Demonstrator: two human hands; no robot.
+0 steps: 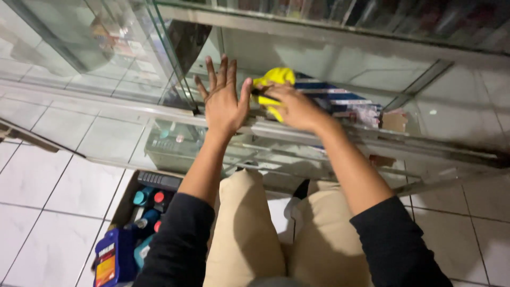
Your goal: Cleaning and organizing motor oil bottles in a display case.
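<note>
My left hand (222, 98) is flat, with its fingers spread, pressed against the glass of a display cabinet (340, 58). My right hand (293, 106) grips a crumpled yellow cloth (275, 79) and holds it against a shelf inside the cabinet. Behind the cloth lie blue and white striped packages (332, 98) on the same shelf. Both forearms reach forward from black sleeves, above my knees in beige trousers.
An open glass door (106, 48) stands at the left of the cabinet. A cardboard box (159, 180) with several bottles sits on the white tiled floor at lower left, beside a blue bottle (112, 260). A lower shelf (175, 146) holds small items.
</note>
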